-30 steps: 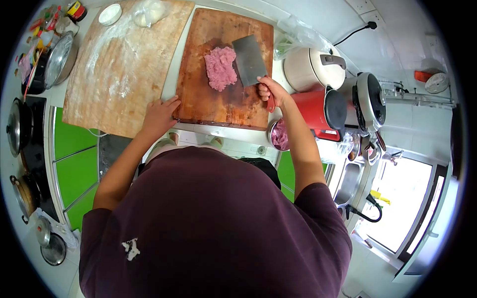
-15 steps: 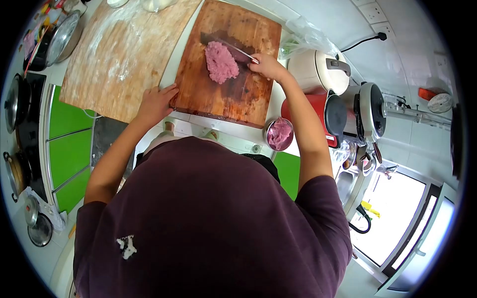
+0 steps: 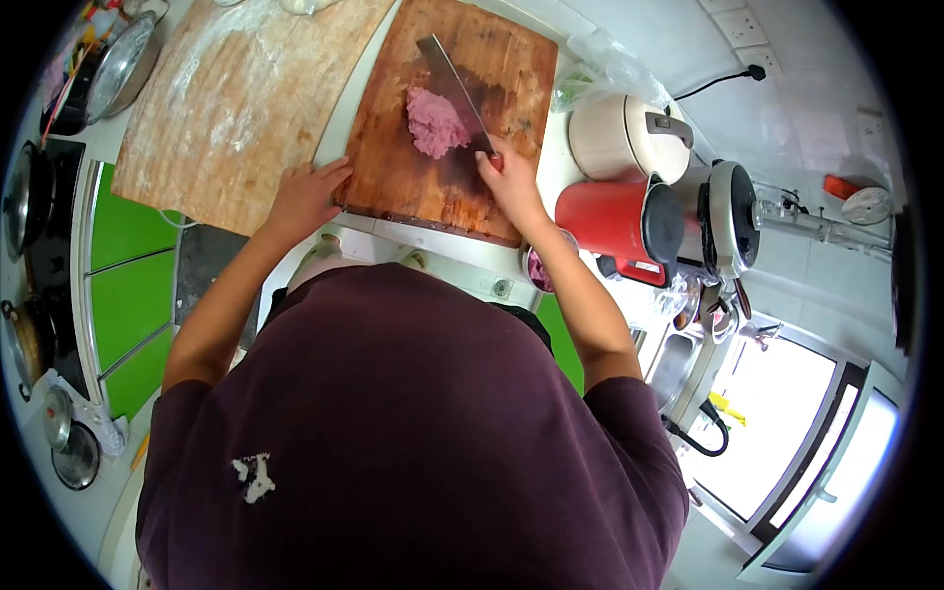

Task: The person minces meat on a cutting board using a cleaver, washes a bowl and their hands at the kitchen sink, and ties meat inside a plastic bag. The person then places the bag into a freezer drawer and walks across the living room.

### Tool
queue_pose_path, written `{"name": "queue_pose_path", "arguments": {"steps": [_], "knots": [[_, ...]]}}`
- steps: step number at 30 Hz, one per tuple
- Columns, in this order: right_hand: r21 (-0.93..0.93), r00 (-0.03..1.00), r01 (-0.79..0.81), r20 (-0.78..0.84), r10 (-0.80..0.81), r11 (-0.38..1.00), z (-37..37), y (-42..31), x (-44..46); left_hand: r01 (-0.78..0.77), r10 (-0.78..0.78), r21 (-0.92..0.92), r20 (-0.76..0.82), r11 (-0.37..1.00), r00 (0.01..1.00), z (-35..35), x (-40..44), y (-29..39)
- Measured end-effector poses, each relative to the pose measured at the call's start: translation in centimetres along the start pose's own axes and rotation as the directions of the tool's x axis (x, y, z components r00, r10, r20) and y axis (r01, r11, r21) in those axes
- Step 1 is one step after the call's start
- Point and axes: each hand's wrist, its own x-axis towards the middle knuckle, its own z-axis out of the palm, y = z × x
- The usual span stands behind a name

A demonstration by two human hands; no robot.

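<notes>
My right hand (image 3: 511,182) is closed round the reddish handle of a cleaver (image 3: 462,93). Its broad blade slants up and to the left over the wooden cutting board (image 3: 393,187), right beside a mound of pink minced meat (image 3: 436,123). Whether the blade touches the meat I cannot tell. At the board's near left corner is my left hand (image 3: 307,197), fingers and thumb against the edge, holding it. A bowl of pink meat (image 3: 538,270) stands off the board's near right corner, partly hidden by my right forearm.
A floury wooden board (image 3: 231,118) lies to the left, with a metal bowl (image 3: 123,74) beyond it. On the right stand a white rice cooker (image 3: 615,143), a red kettle (image 3: 600,216) and another cooker (image 3: 733,216). A plastic bag (image 3: 605,69) lies behind the cutting board.
My right hand has come nearer to my body, and the cleaver has swung to a steeper slant along the meat's right side. My left hand stays at the board's corner.
</notes>
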Motion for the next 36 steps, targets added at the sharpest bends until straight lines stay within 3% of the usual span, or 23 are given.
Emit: {"name": "queue_pose_path", "arguments": {"steps": [1, 4, 8, 12, 15, 17, 20, 24, 27, 30, 34, 36], "knots": [[-0.065, 0.97, -0.124, 0.203, 0.135, 0.99, 0.4, 0.7, 0.7, -0.008, 0.008, -0.008, -0.008, 1.0, 1.0, 0.1, -0.1, -0.1], [-0.178, 0.964, -0.11, 0.222, 0.149, 0.978, -0.4, -0.4, 1.6, -0.011, 0.011, 0.0, -0.008, 1.0, 1.0, -0.2, 0.3, -0.2], [-0.108, 0.993, -0.091, 0.067, 0.099, 0.99, -0.5, -4.9, 0.0, 0.009, -0.009, 0.0, 0.024, 1.0, 1.0, -0.2, 0.2, 0.1], [-0.215, 0.956, -0.138, 0.226, 0.186, 0.967, 0.9, 0.3, 1.3, -0.003, 0.003, -0.017, 0.019, 1.0, 1.0, -0.2, 0.4, -0.3], [-0.119, 0.986, -0.12, 0.098, 0.132, 0.986, 0.2, -4.5, -0.3, -0.015, 0.015, -0.039, 0.004, 0.999, 1.0, 0.8, -0.2, -0.5], [-0.051, 0.996, -0.067, 0.053, 0.07, 0.996, 1.3, -4.0, 0.0, -0.005, 0.005, -0.022, 0.008, 1.0, 1.0, 0.0, 0.2, -0.2], [-0.21, 0.98, -0.09, 0.157, 0.124, 0.974, 2.4, 0.6, 1.3, -0.013, 0.013, -0.027, 0.027, 1.0, 1.0, -0.1, 0.4, -0.4], [-0.099, 0.999, -0.039, -0.015, 0.038, 0.994, 1.6, -2.9, -0.4, -0.013, 0.013, -0.043, -0.001, 0.999, 1.0, -0.1, 0.3, -0.4], [-0.21, 0.947, -0.175, 0.231, 0.223, 0.962, 2.4, 1.2, 1.0, -0.025, 0.025, -0.021, 0.0, 0.999, 1.0, 0.1, 0.1, -0.4], [-0.138, 0.979, -0.135, 0.137, 0.154, 0.981, 0.6, -3.6, 0.0, -0.017, 0.017, -0.024, 0.013, 1.0, 1.0, 0.2, -0.1, -0.4], [-0.245, 0.986, -0.076, 0.127, 0.11, 0.966, 3.4, 0.1, 0.4, -0.024, 0.024, -0.028, 0.0, 0.999, 1.0, 0.3, 0.1, -0.5], [-0.152, 0.985, -0.105, 0.118, 0.123, 0.983, 2.9, -0.3, 1.5, -0.017, 0.017, -0.031, -0.013, 0.999, 1.0, 0.1, 0.7, -0.9]]}}
